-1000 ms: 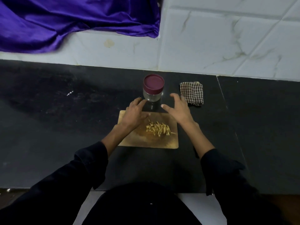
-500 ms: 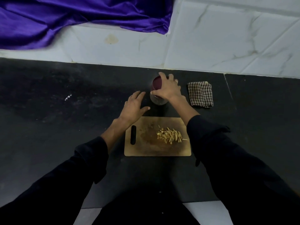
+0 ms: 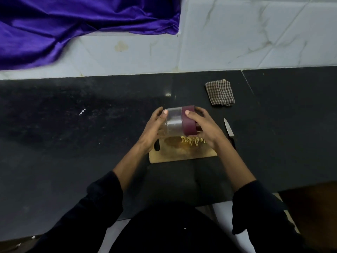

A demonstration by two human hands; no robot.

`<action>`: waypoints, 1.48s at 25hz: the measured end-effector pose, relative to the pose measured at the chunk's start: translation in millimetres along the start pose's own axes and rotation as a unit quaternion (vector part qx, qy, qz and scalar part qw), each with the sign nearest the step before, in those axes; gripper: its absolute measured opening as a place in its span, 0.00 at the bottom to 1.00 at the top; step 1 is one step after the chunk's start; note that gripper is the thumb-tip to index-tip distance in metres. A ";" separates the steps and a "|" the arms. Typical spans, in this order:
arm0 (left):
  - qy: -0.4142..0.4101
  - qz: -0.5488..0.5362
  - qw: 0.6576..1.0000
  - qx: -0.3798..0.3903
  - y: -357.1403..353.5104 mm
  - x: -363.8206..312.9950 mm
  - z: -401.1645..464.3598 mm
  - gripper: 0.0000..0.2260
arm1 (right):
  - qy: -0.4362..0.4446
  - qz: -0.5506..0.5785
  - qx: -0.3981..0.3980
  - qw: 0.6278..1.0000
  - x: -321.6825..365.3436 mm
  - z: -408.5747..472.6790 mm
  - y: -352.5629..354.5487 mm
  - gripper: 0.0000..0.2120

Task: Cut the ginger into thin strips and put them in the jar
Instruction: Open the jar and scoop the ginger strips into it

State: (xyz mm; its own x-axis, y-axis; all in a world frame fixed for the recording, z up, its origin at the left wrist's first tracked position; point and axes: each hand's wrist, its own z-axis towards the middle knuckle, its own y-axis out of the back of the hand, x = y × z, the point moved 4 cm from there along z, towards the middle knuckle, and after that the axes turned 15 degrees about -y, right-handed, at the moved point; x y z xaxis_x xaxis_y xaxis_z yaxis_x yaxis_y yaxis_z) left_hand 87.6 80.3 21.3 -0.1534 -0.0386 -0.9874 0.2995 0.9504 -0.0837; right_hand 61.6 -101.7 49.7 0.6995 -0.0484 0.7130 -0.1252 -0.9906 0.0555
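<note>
Jar (image 3: 173, 123) now lifted off black counter (image 3: 73, 143)

The jar (image 3: 172, 123) gripped in both hands looks like clear, glossy plastic or glass, which one I cannot tell, capped by a smooth matt maroon lid (image 3: 189, 121). Just below the grip lies a worn, stained wooden board (image 3: 182, 152) on a matt, speckled black stone counter (image 3: 73, 134). Right of the grip is a shiny metal knife blade (image 3: 228, 129); beyond it, a coarse checked cloth (image 3: 219, 93), glossy purple satin fabric (image 3: 73, 24) and polished marbled tiles (image 3: 255, 33).
</note>
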 end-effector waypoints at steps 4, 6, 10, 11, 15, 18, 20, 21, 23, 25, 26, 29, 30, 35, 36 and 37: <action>-0.009 -0.001 0.999 0.042 -7.2 12.2 -20.6 0.35 | -0.026 0.045 0.042 0.998 -31.4 -37.2 -15.9 0.24; -0.022 -0.006 0.999 0.044 -5.5 14.8 -26.6 0.27 | -0.035 0.052 0.043 0.997 -44.2 -47.5 -21.7 0.24; -0.038 0.001 0.999 0.031 -3.9 17.6 -37.7 0.17 | -0.020 0.074 0.003 0.997 -59.4 -56.6 -28.9 0.24; -0.043 0.002 0.999 0.032 -4.4 16.0 -38.7 0.16 | -0.015 0.091 0.004 0.996 -61.9 -56.2 -29.7 0.25; -0.040 0.023 0.999 0.018 -10.1 4.4 -37.1 0.16 | 0.006 0.106 0.015 0.994 -67.7 -50.1 -22.8 0.27; 0.041 -0.003 0.999 0.014 -19.1 5.4 -35.5 0.20 | 0.080 0.009 -0.011 0.997 -61.2 -52.6 -13.5 0.27; 0.119 -0.057 0.991 0.017 -22.8 13.4 -38.5 0.24 | 0.171 -0.146 -0.036 0.974 -52.3 -56.2 -8.4 0.31; 0.129 -0.067 0.989 0.019 -23.8 15.4 -39.1 0.26 | 0.201 -0.190 -0.024 0.961 -49.9 -57.6 -5.4 0.35; 0.123 -0.068 0.990 0.021 -25.2 18.0 -37.5 0.27 | 0.211 -0.211 0.020 0.954 -49.0 -58.8 1.6 0.40; 0.114 -0.060 0.991 0.022 -25.8 17.0 -36.1 0.27 | 0.157 -0.169 0.035 0.972 -49.2 -55.0 9.8 0.40; 0.112 -0.054 0.992 0.024 -27.1 16.0 -35.5 0.26 | 0.118 -0.155 0.021 0.981 -50.4 -52.4 12.6 0.39; 0.103 -0.040 0.993 0.029 -31.3 15.0 -34.4 0.26 | 0.066 -0.175 0.006 0.982 -54.2 -49.6 14.2 0.34; 0.102 -0.039 0.994 0.028 -32.4 15.2 -33.8 0.27 | 0.091 -0.172 0.012 0.981 -55.2 -49.8 15.6 0.35; 0.102 -0.047 0.993 0.030 -39.3 18.2 -33.5 0.29 | 0.108 -0.155 0.035 0.981 -55.1 -52.7 22.7 0.37; 0.100 -0.049 0.993 0.031 -42.0 19.0 -33.7 0.29 | 0.108 -0.153 0.038 0.981 -56.2 -53.1 24.0 0.32; 0.099 -0.051 0.993 0.029 -43.9 19.4 -33.5 0.30 | 0.119 -0.161 0.038 0.979 -57.4 -52.8 26.7 0.33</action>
State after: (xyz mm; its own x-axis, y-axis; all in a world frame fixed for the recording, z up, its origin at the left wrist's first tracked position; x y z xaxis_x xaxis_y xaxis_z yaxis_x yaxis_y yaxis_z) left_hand 39.9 48.2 10.4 -0.3651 -0.0663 -0.9286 0.3262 0.9251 -0.1943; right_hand -18.9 -118.6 47.2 0.5087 0.2910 0.8103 0.1343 -0.9564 0.2592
